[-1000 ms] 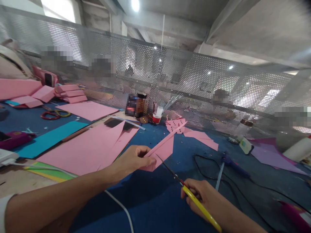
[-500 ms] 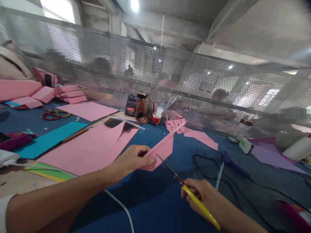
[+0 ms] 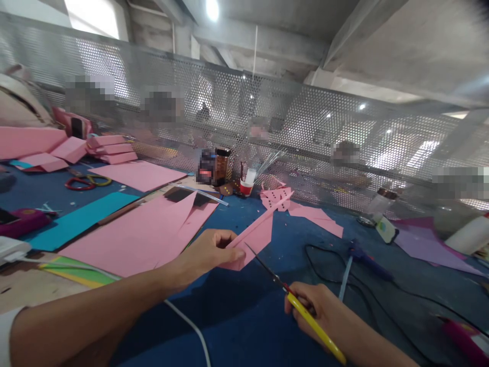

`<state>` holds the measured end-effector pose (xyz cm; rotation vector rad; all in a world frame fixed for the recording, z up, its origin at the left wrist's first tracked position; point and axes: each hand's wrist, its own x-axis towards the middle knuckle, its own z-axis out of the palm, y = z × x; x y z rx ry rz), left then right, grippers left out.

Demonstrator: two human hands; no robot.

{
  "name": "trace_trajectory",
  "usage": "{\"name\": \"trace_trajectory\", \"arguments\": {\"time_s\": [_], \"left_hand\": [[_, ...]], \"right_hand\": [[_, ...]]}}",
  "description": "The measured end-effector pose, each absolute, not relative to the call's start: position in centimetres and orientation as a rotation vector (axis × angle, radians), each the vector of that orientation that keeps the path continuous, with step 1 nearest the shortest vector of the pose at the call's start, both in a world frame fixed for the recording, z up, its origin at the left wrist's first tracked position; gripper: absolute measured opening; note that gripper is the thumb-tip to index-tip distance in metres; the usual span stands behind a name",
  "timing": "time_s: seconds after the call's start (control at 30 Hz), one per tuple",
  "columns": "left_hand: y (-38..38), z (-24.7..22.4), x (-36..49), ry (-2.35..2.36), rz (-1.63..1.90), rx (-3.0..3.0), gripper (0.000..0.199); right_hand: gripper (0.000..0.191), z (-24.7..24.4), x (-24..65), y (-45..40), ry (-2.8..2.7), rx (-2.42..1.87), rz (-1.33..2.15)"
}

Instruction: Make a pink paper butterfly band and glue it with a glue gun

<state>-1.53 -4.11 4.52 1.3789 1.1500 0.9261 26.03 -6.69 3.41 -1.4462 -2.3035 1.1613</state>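
My left hand (image 3: 216, 251) pinches a folded piece of pink paper (image 3: 257, 233) by its lower left end, thumb on the near side. The paper tilts up to the right above the blue table (image 3: 225, 316). In my right hand (image 3: 315, 308) is a pair of scissors (image 3: 311, 322) with yellow and red handles. Their dark blades look closed or nearly so and point up to the left, with the tip at the face of the pink paper near my left thumb. Whether the tip pierces the paper I cannot tell.
Large pink sheets (image 3: 133, 239) and a teal strip (image 3: 82, 219) lie at left, near other scissors (image 3: 87, 182). A blue glue gun (image 3: 369, 262) with its black cord rests at right. Behind stand a red-and-white cup (image 3: 247, 184) and a perforated metal screen (image 3: 298, 117). Pink scraps (image 3: 317, 216) lie beyond the paper.
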Motion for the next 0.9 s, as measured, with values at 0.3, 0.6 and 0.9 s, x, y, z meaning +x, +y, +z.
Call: {"name": "trace_trajectory", "arguments": {"time_s": [0.3, 0.6, 0.9], "left_hand": [[-3.9, 3.8, -1.7, 1.092, 0.949, 1.348, 0.023], [-3.7, 3.5, -1.7, 1.054, 0.957, 1.323, 0.022], [-3.8, 4.0, -1.6, 1.057, 0.941, 1.315, 0.024]], "right_hand": [[0.014, 3.9, 25.9, -6.9, -2.322, -1.429, 1.134], [0.015, 4.0, 26.0, -6.9, -2.351, -1.421, 1.132], [0.015, 3.1, 26.4, -6.8, -2.355, -1.381, 1.094]]}}
